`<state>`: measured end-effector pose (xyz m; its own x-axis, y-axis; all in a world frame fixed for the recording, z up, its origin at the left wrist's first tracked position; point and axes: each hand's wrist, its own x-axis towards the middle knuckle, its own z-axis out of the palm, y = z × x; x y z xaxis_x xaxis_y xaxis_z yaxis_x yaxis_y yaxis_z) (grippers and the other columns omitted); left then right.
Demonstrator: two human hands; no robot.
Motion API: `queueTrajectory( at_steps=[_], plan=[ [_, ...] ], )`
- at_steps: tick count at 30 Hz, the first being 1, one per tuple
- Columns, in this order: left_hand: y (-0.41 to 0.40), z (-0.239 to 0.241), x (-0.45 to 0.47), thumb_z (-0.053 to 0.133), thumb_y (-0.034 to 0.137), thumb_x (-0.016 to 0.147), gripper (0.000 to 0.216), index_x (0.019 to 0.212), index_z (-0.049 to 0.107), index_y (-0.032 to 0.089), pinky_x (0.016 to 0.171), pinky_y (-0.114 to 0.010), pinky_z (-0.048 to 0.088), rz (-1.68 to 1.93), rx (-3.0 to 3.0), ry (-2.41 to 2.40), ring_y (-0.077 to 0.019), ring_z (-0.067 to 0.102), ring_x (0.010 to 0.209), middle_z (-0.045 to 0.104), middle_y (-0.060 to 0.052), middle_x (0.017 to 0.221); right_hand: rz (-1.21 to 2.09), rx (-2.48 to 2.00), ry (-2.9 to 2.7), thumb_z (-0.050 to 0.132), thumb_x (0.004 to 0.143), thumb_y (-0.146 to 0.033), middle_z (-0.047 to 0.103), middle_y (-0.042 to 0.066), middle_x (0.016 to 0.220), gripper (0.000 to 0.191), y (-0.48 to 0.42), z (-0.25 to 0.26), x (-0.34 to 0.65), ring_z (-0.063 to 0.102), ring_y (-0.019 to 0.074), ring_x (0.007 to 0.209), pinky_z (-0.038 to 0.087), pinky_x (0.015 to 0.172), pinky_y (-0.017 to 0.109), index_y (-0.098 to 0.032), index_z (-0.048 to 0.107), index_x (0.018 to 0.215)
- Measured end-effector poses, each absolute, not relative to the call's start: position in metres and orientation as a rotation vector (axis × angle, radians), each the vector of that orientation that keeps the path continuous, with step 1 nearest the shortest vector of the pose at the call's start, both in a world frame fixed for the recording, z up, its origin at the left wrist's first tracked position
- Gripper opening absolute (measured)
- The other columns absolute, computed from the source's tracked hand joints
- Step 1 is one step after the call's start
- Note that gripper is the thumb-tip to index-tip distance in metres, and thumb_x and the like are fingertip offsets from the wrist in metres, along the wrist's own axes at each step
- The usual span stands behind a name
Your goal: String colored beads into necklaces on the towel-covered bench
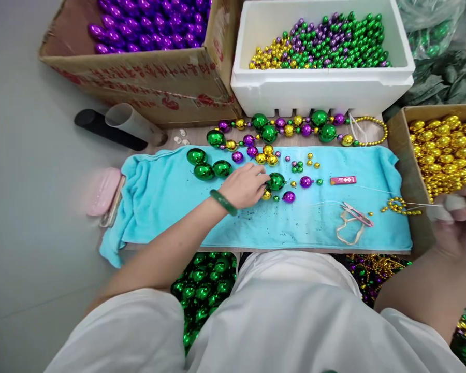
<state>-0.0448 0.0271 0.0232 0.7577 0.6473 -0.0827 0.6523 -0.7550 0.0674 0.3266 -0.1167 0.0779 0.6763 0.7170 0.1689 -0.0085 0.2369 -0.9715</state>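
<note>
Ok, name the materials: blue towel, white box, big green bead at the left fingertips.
Blue towel: soft cloth, probably terry, with matte, rumpled folds. White box: likely foam, matte, with thick walls. Big green bead: glossy metallic finish with mirror-like highlights; probably plastic, core unseen.

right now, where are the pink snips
In the head view, the pink snips lie right of centre on the blue towel, left of the short gold strand.

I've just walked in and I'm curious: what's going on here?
A person's left hand is at a large green bead on the blue towel, while the right hand pinches a white thread near small gold beads. Other beads lie about the left hand, and a beaded strand lies beyond the towel.
</note>
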Motion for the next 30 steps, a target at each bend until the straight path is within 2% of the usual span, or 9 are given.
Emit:
queueTrajectory(
  at_steps=[3, 8, 12, 16, 18, 20, 23, 26, 30],
  plan=[
    [0.054, 0.014, 0.004, 0.041, 0.021, 0.09, 0.031, 0.105, 0.066, 0.013, 0.085, -0.039, 0.044, -0.005, 2.857, 1.127, -0.0249, 0.053, 0.096, 0.062, -0.012, 0.101, 0.815, -1.102, -0.815, 0.074, 0.065, -0.023, 0.038, -0.003, 0.044, 0.011, -0.104, 0.072, 0.306, 0.035, 0.0082, 0.04, 0.022, 0.036, 0.024, -0.018, 0.065, 0.07],
    [0.079, -0.014, 0.084, 0.045, 0.023, 0.091, 0.028, 0.106, 0.066, 0.016, 0.079, -0.035, 0.044, -0.05, 2.773, 0.992, -0.0246, 0.054, 0.099, 0.063, -0.011, 0.102, 1.019, -1.153, -0.859, 0.062, 0.079, -0.03, 0.038, -0.005, 0.051, 0.01, -0.093, 0.056, 0.264, 0.04, 0.0088, 0.045, 0.032, 0.042, 0.023, -0.021, 0.059, 0.081],
    [0.079, -0.03, 0.123, 0.048, 0.015, 0.087, 0.022, 0.096, 0.068, 0.011, 0.08, -0.038, 0.044, -0.038, 2.692, 0.921, -0.0279, 0.053, 0.105, 0.063, -0.016, 0.102, 1.148, -1.237, -0.814, 0.061, 0.082, -0.032, 0.043, -0.004, 0.052, 0.012, -0.094, 0.041, 0.247, 0.042, 0.0091, 0.045, 0.03, 0.041, 0.022, -0.02, 0.058, 0.083],
    [0.078, -0.03, 0.13, 0.046, 0.007, 0.086, 0.024, 0.094, 0.069, 0.01, 0.086, -0.038, 0.045, 0.06, 2.613, 0.952, -0.0251, 0.055, 0.105, 0.065, -0.017, 0.102, 1.128, -1.318, -0.796, 0.063, 0.082, -0.032, 0.048, -0.003, 0.053, 0.013, -0.097, 0.029, 0.246, 0.043, 0.0081, 0.046, 0.029, 0.041, 0.021, -0.019, 0.062, 0.085],
    [0.077, -0.021, 0.121, 0.053, 0.011, 0.085, 0.02, 0.098, 0.068, 0.013, 0.086, -0.035, 0.047, 0.34, 2.27, 0.995, -0.021, 0.059, 0.098, 0.066, -0.013, 0.101, 1.054, -1.366, -0.825, 0.063, 0.082, -0.031, 0.051, -0.003, 0.055, 0.014, -0.098, 0.024, 0.246, 0.045, 0.0082, 0.047, 0.032, 0.042, 0.021, -0.018, 0.064, 0.088],
    [0.074, -0.008, 0.104, 0.058, 0.017, 0.084, 0.017, 0.099, 0.067, 0.015, 0.081, -0.031, 0.05, 0.636, 1.625, 0.946, -0.0158, 0.063, 0.086, 0.068, -0.009, 0.097, 1.0, -1.397, -0.861, 0.063, 0.082, -0.031, 0.052, -0.002, 0.056, 0.016, -0.098, 0.019, 0.245, 0.046, 0.0087, 0.048, 0.035, 0.044, 0.022, -0.018, 0.066, 0.09],
    [0.063, 0.016, 0.072, 0.061, 0.019, 0.083, 0.016, 0.097, 0.067, 0.014, 0.073, -0.024, 0.051, 0.804, 0.808, 0.747, -0.0099, 0.064, 0.074, 0.069, -0.007, 0.092, 0.995, -1.412, -0.902, 0.063, 0.081, -0.032, 0.052, -0.002, 0.054, 0.017, -0.098, 0.012, 0.241, 0.046, 0.0092, 0.047, 0.036, 0.044, 0.023, -0.017, 0.068, 0.087],
    [0.053, 0.032, 0.046, 0.059, 0.015, 0.084, 0.012, 0.094, 0.067, 0.013, 0.07, -0.019, 0.052, 0.873, 0.521, 0.687, -0.0069, 0.064, 0.071, 0.07, -0.006, 0.09, 1.018, -1.413, -0.929, 0.064, 0.08, -0.032, 0.05, -0.003, 0.052, 0.016, -0.097, 0.008, 0.234, 0.045, 0.0091, 0.046, 0.036, 0.043, 0.023, -0.017, 0.069, 0.083],
    [0.048, 0.038, 0.029, 0.052, 0.013, 0.088, 0.016, 0.093, 0.068, 0.013, 0.07, -0.017, 0.052, 0.935, 0.464, 0.695, -0.0054, 0.063, 0.07, 0.07, -0.006, 0.091, 1.079, -1.396, -0.966, 0.064, 0.08, -0.032, 0.049, -0.003, 0.051, 0.016, -0.095, 0.005, 0.226, 0.044, 0.0088, 0.046, 0.034, 0.043, 0.022, -0.017, 0.069, 0.082]
  ],
)
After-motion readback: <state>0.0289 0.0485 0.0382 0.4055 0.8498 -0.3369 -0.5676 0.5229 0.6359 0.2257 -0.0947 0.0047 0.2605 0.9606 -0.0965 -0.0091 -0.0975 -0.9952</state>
